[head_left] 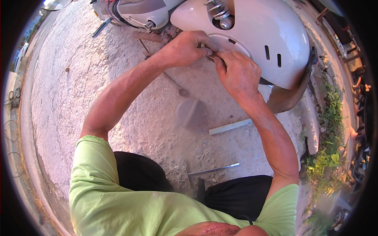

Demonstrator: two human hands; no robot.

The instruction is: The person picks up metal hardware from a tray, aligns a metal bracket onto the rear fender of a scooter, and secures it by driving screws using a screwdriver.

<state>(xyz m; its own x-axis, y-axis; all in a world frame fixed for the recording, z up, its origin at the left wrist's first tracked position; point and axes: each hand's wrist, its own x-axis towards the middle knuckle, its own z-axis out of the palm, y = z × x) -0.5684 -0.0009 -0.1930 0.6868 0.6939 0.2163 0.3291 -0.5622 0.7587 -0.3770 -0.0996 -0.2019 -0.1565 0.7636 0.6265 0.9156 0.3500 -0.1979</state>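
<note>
A glossy white, rounded scooter body panel [275, 29] fills the upper right, with two dark slots and a coiled spring [215, 7] showing through its opening. At the panel's lower edge, my left hand [188, 48] is closed, thumb and fingers pinched together. My right hand [239, 74] meets it from the right, its thumb and forefinger pinched too. The fingertips of both hands nearly touch beside the panel's raised oval cover [230, 42]. A tiny pale edge shows between them; what they hold is too small and covered to name.
On the rough concrete lie a long-shafted metal wrench [212, 169] between my knees and a pale flat strip [230, 126] under my right forearm. The scooter's footboard part [147, 19] is at the top. Weeds [328, 151] grow along the right edge.
</note>
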